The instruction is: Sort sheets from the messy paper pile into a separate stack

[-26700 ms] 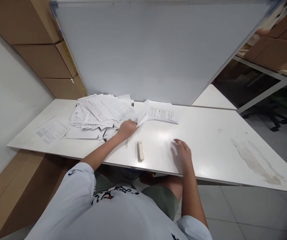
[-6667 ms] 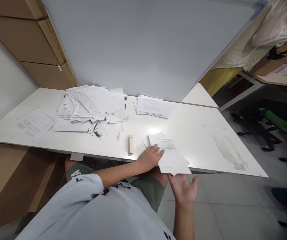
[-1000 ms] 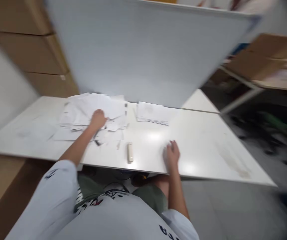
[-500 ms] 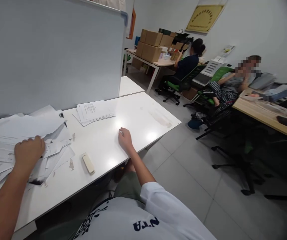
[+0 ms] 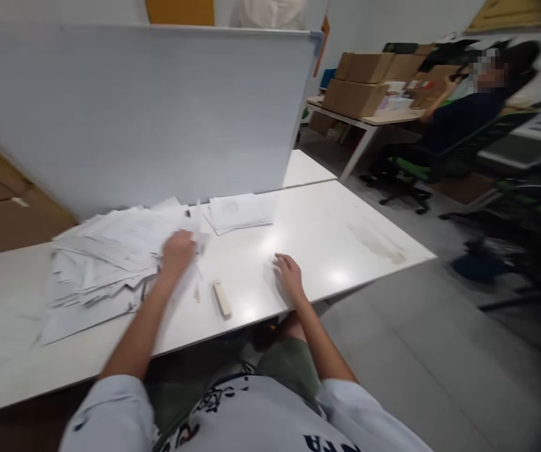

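The left grip (image 5: 177, 254), on the loose pile (image 5: 110, 251) a moment earlier, had moved to that pile's right edge, pinching blurred sheets (image 5: 201, 242), and the view had swung back left. The neat stack (image 5: 242, 212) lay beyond it to the right, the cream stapler-shaped tool (image 5: 222, 299) nearer the body. The shirt's dark letters (image 5: 329, 444) were too smeared to read. The right grip (image 5: 289, 271), fingers bent and loosely spread, hovered above or rested on the worktop (image 5: 327, 232); which, I couldn't tell.
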Available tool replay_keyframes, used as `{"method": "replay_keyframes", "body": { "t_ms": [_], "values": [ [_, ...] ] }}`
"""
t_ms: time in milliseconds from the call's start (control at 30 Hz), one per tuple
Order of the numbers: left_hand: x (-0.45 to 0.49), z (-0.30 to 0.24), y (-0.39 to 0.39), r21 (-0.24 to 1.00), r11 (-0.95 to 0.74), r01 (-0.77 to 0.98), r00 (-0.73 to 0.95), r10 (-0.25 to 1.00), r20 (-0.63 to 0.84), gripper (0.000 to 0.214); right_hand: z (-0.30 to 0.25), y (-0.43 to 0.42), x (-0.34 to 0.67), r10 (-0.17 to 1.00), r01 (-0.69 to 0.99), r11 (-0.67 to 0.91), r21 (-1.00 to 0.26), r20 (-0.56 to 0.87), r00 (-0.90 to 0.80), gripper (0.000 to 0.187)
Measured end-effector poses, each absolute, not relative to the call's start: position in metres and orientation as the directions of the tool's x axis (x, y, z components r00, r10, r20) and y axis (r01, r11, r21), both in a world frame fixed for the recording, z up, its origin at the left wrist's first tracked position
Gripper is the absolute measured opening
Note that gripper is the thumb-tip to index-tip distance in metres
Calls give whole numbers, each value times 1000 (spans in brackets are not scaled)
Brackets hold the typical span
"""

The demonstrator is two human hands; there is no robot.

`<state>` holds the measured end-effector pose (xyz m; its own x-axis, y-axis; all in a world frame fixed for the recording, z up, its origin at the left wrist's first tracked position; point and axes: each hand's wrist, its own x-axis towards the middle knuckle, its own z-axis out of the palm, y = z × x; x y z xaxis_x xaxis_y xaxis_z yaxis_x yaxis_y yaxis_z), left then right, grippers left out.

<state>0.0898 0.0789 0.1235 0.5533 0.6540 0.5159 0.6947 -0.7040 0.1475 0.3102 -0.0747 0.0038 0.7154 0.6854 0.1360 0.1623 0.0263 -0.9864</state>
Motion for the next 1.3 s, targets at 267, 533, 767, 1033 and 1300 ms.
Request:
{"method": "replay_keyframes", "body": {
  "t_ms": [267,533,767,1033,1300],
  "values": [
    [156,65,-47,-146,-971,191,908,118,401,14,55,-133,291,810,-688,174,-705,-295,507,53],
    [171,20,-75,-141,-974,-178,869,-223,441,24,38,-203,307,587,-622,59,-781,-477,654,38],
    [185,2,-74,-30,-946,-324,806,-293,514,48,1,-214,278,593,-611,-62,-789,-521,614,34],
    [176,2,-72,199,-973,-120,727,50,685,41,4,-222,297,473,-285,-31,-958,-266,840,37],
    [180,5,-57,814,-549,188,431,791,434,75,30,-206,360,420,86,17,-996,86,903,24]
  ]
}}
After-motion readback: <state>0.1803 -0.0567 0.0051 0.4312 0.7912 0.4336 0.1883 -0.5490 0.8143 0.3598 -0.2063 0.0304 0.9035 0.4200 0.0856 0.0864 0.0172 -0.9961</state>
